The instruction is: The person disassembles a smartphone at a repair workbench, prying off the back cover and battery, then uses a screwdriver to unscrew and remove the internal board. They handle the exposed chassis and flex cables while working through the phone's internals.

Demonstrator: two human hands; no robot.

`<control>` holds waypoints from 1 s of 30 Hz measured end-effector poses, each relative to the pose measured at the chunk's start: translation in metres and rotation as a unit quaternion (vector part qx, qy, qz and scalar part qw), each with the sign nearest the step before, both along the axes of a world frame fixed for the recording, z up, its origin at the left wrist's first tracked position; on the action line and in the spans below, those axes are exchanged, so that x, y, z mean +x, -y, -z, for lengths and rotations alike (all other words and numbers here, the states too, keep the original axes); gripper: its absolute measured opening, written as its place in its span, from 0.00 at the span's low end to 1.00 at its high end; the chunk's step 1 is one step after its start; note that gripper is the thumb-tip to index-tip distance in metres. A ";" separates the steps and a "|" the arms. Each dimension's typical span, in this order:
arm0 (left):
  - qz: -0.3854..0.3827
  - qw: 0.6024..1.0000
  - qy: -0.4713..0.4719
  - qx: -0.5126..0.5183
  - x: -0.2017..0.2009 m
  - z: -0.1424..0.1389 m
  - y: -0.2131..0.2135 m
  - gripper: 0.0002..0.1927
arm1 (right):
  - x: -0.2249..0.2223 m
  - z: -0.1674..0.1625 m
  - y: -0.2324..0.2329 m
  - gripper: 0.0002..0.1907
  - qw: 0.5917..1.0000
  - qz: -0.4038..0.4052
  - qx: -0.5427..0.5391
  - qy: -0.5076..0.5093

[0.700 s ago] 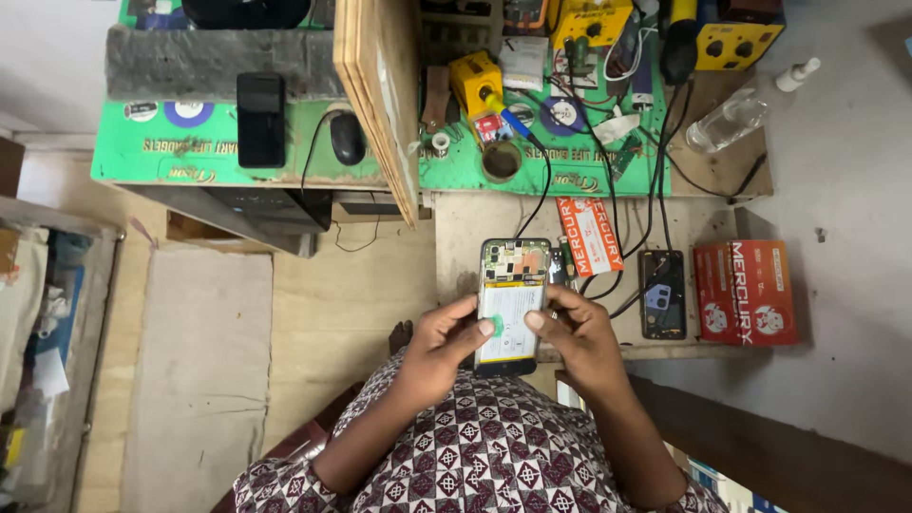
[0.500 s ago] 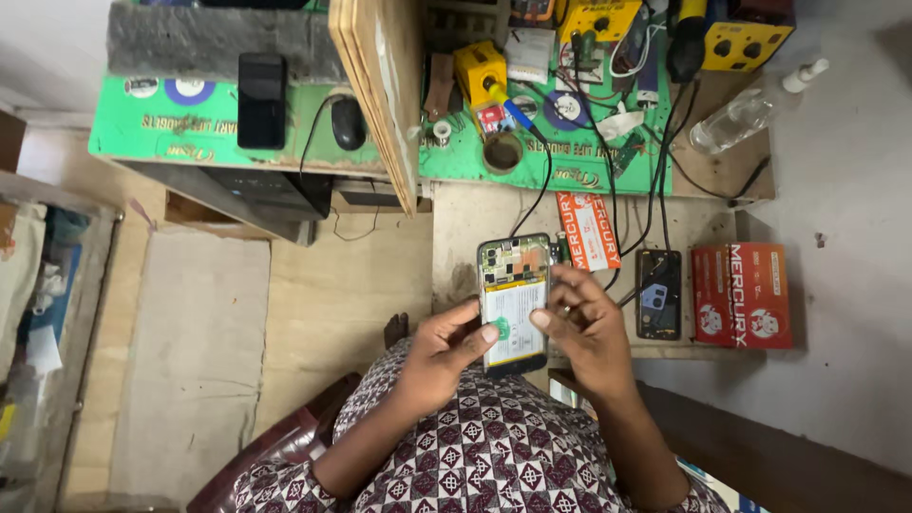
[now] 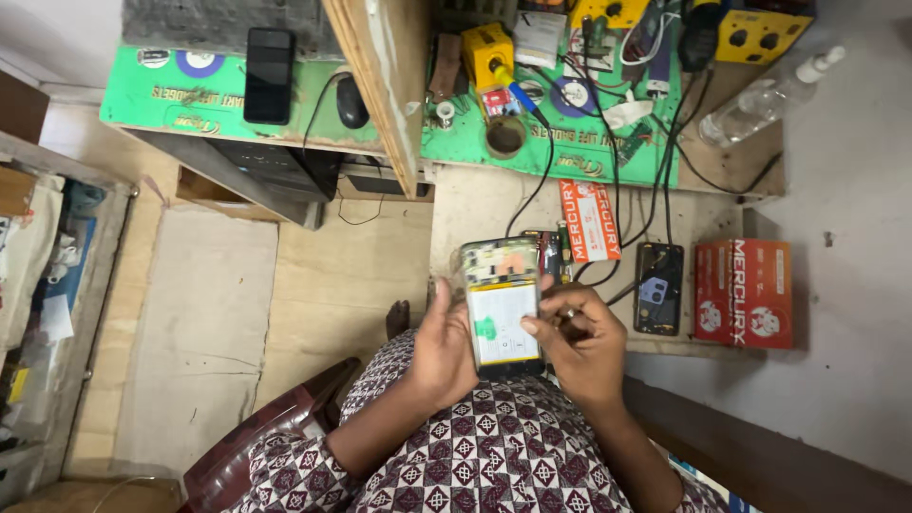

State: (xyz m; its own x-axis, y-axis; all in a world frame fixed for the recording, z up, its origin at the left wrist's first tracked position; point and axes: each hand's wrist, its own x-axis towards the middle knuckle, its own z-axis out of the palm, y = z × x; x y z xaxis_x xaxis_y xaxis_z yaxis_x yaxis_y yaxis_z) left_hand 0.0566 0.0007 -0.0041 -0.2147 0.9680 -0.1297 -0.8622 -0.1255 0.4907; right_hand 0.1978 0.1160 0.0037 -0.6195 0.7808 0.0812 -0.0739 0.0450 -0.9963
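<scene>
Opened phone held over the bench edge

Workbench (image 3: 475, 204) fills twelve o'clock; red carton (image 3: 744, 293) at three o'clock; opened smartphone (image 3: 500, 306), back off and battery showing, sits centre; left hand (image 3: 445, 353) cups its left edge; right hand (image 3: 581, 342) pinches its right edge.

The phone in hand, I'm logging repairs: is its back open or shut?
Open: the phone shows bare battery and circuit board, no cover.

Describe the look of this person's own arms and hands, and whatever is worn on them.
Both forearms are bare below short sleeves of a maroon shirt patterned with white and dark diamond checks. The left hand wears nothing visible. The right hand has a small ring on one finger. No gloves or watch are visible.
</scene>
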 end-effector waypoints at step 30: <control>-0.002 1.000 0.013 -0.011 0.000 0.010 -0.003 0.46 | -0.010 0.002 0.020 0.13 0.979 -0.140 0.113 0.093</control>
